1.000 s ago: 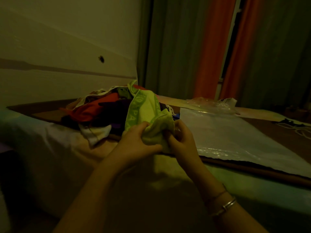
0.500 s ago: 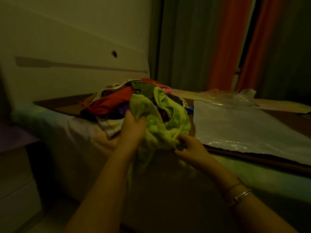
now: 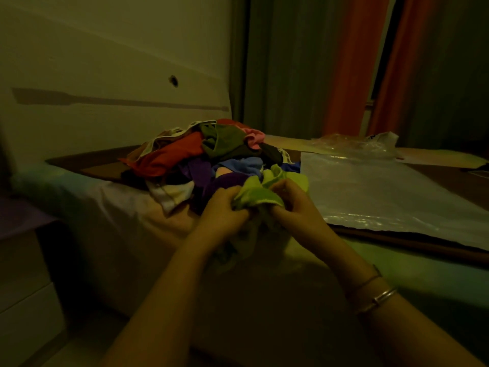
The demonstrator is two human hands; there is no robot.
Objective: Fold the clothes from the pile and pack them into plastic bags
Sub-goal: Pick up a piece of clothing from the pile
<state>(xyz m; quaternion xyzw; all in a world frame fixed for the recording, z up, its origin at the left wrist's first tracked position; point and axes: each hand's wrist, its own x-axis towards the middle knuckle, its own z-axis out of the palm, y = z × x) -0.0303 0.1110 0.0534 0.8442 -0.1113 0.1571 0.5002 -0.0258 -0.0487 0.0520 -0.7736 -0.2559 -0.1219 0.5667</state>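
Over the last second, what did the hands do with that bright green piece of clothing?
The left hand and right hand kept their grip on the lime-green garment throughout. Half a second ago it hung opened out against the pile of clothes with the hands apart; now they have come together and bunched it small, near the bed edge. The pile and the flat plastic bag stayed put.

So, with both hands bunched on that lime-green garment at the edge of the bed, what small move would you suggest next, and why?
Probably draw the hands apart to spread the lime-green garment open. The left hand and right hand grip it close together, so it is still crumpled and cannot be folded yet. The flat plastic bag lies beside the clothes pile, ready afterwards.
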